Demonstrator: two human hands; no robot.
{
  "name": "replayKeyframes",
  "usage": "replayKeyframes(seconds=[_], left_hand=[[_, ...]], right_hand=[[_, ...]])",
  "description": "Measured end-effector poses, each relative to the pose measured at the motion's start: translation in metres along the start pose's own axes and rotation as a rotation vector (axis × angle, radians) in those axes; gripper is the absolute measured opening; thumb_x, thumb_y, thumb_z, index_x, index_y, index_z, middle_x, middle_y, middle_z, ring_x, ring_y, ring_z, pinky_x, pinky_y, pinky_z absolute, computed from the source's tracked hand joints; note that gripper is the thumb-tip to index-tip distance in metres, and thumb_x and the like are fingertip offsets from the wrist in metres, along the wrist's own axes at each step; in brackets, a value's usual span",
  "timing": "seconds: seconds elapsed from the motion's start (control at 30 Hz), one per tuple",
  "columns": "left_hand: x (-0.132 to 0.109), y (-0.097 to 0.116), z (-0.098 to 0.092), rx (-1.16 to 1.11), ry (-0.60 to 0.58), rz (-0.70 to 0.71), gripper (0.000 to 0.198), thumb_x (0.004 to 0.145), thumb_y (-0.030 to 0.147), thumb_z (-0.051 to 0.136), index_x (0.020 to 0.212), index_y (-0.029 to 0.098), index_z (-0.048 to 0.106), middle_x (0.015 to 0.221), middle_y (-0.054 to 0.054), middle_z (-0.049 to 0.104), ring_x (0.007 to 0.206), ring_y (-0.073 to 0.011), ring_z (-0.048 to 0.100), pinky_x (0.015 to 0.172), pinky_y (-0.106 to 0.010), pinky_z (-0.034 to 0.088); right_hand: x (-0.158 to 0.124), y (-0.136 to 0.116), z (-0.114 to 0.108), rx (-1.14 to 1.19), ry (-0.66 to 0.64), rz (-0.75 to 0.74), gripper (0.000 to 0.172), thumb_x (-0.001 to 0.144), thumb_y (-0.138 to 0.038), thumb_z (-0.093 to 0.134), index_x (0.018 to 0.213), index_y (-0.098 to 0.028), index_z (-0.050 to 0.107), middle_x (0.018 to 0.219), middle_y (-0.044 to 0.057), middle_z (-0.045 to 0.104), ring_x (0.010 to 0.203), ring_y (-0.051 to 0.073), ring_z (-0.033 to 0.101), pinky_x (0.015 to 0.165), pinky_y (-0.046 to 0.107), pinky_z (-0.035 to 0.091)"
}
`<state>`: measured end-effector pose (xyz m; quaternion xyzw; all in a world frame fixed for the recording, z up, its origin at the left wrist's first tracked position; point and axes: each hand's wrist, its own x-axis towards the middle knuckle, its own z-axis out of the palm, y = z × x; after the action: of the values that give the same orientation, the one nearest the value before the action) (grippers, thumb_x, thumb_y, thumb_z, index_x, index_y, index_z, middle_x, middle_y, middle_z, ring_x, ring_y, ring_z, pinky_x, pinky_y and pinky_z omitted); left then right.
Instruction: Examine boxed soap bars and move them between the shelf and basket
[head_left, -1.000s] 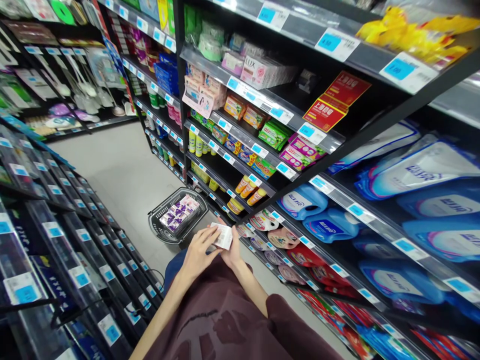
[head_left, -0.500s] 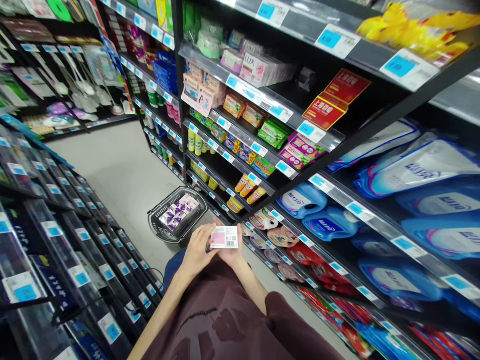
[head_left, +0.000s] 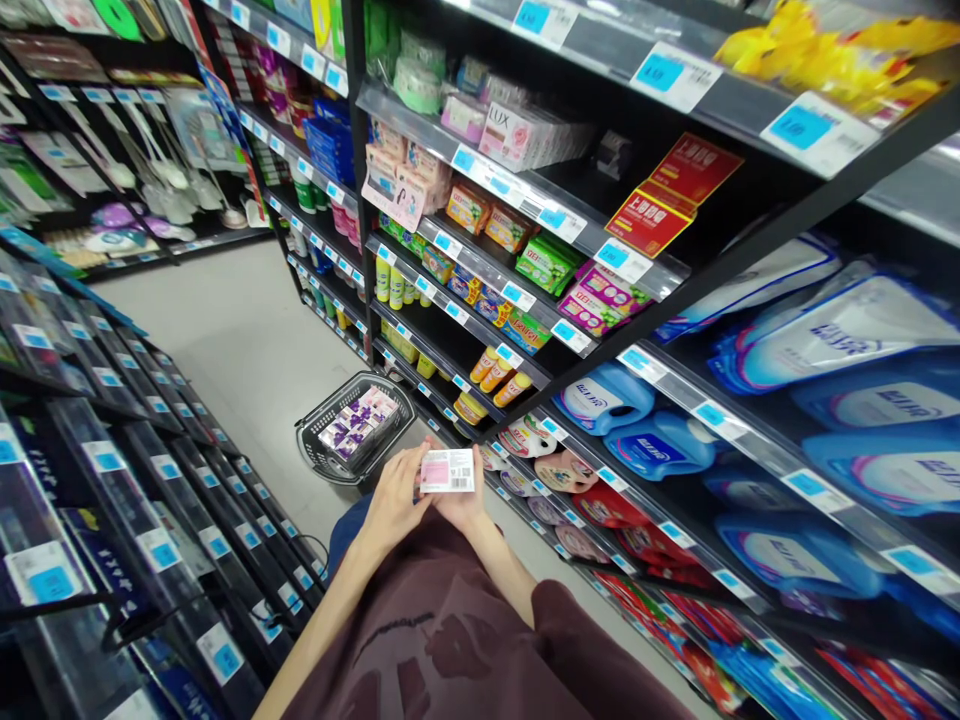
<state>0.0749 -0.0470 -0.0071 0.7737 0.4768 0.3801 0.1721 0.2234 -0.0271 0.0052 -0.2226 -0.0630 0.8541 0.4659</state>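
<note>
In front of my body I hold a small white and pink soap box (head_left: 448, 471), its printed side with a barcode facing up. My left hand (head_left: 400, 492) grips the left end of the box, fingers curled round it. My right hand (head_left: 466, 505) supports the box from below and along its right edge. Just beyond my hands, a dark shopping basket (head_left: 311, 455) stands on the floor. Several purple and white packs (head_left: 360, 422) lie in the basket, with pink and white boxes (head_left: 381, 402) at its right end.
To the right runs a tall shelf (head_left: 510, 190) with LUX soap boxes (head_left: 510, 137), bar soaps and blue detergent bottles (head_left: 660, 445). On the left, a dark rack (head_left: 135, 500) with price tags borders the aisle floor (head_left: 225, 310). Kitchen utensils (head_left: 161, 150) hang at the far end.
The soap box and both hands have shifted very slightly up and left. My grip looks the same, and the basket has stayed in place.
</note>
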Motion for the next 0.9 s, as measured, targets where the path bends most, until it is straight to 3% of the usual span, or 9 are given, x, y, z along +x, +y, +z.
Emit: replayKeyframes(seconds=[0.17, 0.47, 0.9], left_hand=[[-0.0023, -0.0024, 0.0038, 0.023, -0.001, -0.008, 0.088, 0.083, 0.014, 0.062, 0.156, 0.022, 0.014, 0.144, -0.016, 0.052, 0.131, -0.0334, 0.048, 0.107, -0.055, 0.044], [-0.0002, 0.001, 0.0003, 0.042, -0.012, 0.006, 0.08, 0.085, 0.017, 0.062, 0.154, 0.021, 0.022, 0.138, -0.015, 0.057, 0.126, -0.0318, 0.053, 0.107, -0.052, 0.043], [0.0002, -0.001, -0.0021, 0.048, -0.045, 0.013, 0.077, 0.086, 0.019, 0.062, 0.153, 0.022, 0.023, 0.139, -0.016, 0.056, 0.126, -0.0324, 0.054, 0.107, -0.054, 0.043]], right_hand=[[-0.0006, -0.0001, 0.0018, -0.007, 0.01, 0.004, 0.071, 0.087, -0.071, 0.04, 0.13, -0.016, 0.056, 0.103, 0.012, 0.073, 0.076, 0.026, 0.067, 0.064, 0.038, 0.052], [-0.0027, -0.0007, 0.002, 0.037, -0.014, 0.009, 0.068, 0.088, -0.069, 0.042, 0.128, -0.016, 0.058, 0.102, 0.012, 0.073, 0.08, 0.027, 0.067, 0.073, 0.045, 0.054], [0.0007, 0.0004, 0.0015, 0.032, 0.0, 0.005, 0.065, 0.088, -0.067, 0.044, 0.127, -0.017, 0.058, 0.101, 0.01, 0.073, 0.076, 0.026, 0.066, 0.066, 0.039, 0.052]])
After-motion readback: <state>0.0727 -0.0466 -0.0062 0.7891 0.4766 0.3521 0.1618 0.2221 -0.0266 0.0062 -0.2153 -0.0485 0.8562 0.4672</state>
